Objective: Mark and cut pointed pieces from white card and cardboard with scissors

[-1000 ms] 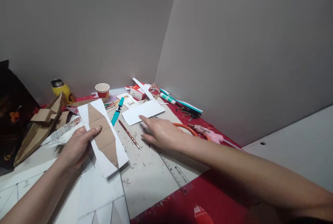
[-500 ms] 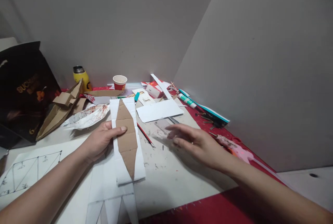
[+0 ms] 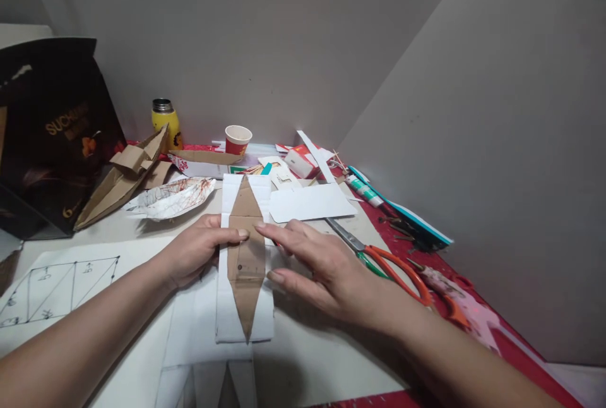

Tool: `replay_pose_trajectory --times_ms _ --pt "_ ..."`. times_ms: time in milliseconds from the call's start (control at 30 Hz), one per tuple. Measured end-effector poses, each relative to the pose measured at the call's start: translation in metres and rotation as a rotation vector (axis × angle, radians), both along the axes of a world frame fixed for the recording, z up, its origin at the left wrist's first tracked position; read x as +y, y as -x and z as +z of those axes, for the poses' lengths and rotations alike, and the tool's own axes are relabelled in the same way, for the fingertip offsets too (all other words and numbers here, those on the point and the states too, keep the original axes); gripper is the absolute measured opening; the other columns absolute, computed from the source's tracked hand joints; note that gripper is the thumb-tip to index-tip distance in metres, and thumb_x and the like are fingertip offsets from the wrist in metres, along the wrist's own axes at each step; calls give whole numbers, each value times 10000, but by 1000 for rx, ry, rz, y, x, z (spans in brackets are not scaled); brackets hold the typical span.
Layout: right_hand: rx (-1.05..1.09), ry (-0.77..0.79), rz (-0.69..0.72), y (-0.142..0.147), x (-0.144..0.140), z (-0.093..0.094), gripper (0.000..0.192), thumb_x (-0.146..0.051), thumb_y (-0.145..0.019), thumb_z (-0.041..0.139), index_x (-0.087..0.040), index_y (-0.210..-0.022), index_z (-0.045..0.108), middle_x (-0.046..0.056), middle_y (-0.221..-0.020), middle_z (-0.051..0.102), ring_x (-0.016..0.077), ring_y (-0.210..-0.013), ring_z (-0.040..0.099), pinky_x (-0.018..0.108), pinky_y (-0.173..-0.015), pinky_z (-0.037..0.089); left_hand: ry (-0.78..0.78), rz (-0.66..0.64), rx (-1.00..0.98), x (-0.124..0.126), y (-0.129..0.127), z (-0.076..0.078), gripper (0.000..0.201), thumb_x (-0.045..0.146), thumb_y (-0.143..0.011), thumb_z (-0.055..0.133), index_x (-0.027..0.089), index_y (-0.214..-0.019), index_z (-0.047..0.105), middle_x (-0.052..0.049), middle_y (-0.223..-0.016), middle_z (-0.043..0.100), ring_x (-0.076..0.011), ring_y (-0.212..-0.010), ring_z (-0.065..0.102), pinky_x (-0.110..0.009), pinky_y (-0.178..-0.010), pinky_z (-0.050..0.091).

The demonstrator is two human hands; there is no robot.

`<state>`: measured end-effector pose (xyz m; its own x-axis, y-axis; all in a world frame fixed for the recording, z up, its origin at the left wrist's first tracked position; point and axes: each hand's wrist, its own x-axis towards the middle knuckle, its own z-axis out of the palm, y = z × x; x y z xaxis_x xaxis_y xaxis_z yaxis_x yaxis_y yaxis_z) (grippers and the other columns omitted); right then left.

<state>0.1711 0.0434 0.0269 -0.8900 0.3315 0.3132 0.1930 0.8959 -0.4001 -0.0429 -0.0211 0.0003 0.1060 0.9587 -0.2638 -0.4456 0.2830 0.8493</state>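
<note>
A long brown cardboard diamond [image 3: 246, 256] lies glued on a white paper strip [image 3: 222, 307] on the table in front of me. My left hand [image 3: 196, 253] grips the strip's left edge, thumb on top of the cardboard. From the right, my right hand [image 3: 326, 272] reaches in with fingers spread and straight. Its fingertips rest on the cardboard's right edge and hold nothing that I can make out. Faint marks cross the cardboard between the two hands.
Orange-handled scissors [image 3: 395, 269] lie just right of my right hand, a pink glue gun [image 3: 457, 297] beyond. A white card [image 3: 312, 203], red cup [image 3: 238, 138], yellow bottle [image 3: 165, 119], cardboard boat [image 3: 120, 174], paper boat [image 3: 170, 198], black bag [image 3: 52, 130] and drawn sheet [image 3: 57, 282] surround.
My right hand left the white card and came over onto the cardboard diamond. My left hand turned the strip straight and brought it to the middle. The view swung left.
</note>
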Motion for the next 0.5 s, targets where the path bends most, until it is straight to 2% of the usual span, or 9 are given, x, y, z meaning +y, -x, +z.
replay_pose_trajectory --times_ms 167,333,500 --pt "-97 34 -3 1 -4 2 180 -258 -984 503 -198 -1124 600 72 -979 566 176 -792 557 304 -699 478 24 -2 17 0 -1 -1 248 238 -691 800 139 -918 795 -94 -804 793 -212 -649 695 -343 -701 549" --pt "-188 22 9 -2 -4 5 268 -286 -928 616 -225 -1190 609 62 -1010 571 182 -810 569 297 -689 464 52 7 38 -1 0 -2 235 230 -726 765 134 -939 794 -100 -824 792 -222 -709 700 -351 -732 550" --pt "-153 -16 82 -4 -1 -2 314 -298 -955 581 -206 -1255 588 63 -986 605 179 -793 583 290 -671 458 53 15 48 -1 0 -4 284 227 -730 766 131 -998 786 -106 -880 797 -219 -719 701 -337 -741 543"
